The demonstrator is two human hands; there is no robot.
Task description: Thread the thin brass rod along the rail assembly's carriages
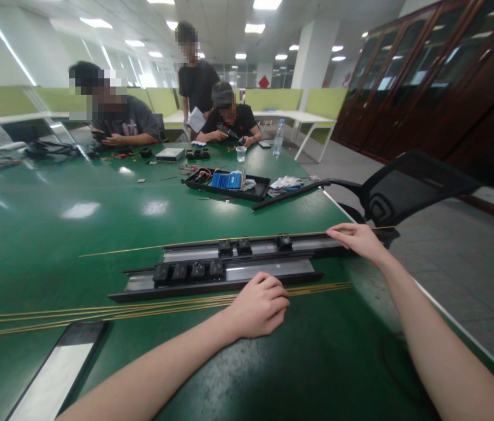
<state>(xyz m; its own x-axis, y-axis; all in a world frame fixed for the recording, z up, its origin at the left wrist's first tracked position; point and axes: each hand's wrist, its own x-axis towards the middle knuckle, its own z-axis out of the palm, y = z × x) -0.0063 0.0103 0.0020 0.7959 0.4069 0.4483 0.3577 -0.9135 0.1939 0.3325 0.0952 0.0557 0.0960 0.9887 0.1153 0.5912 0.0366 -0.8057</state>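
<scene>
Near the right end of the farther black rail (264, 251), my right hand (354, 240) is closed in a pinch on a long thin brass-coloured rod (141, 249), which runs left along the rail's far edge and past its end. Several small black blocks (244, 246) sit in this rail. My left hand (259, 305) rests on the table with curled fingers, over a bundle of similar thin rods (172, 306); its fingertips are hidden, so any grip is unclear. Just beyond it lies a shorter black rail (268, 269) holding several black square blocks (179, 272) towards its left.
On the green table (54, 234), a black piece with a pale panel (60, 362) lies at the lower left. Farther back are a black tray (251, 190), a clear cup (241, 153) and a bottle (279, 138). A mesh chair (417, 181) stands right; three people are beyond.
</scene>
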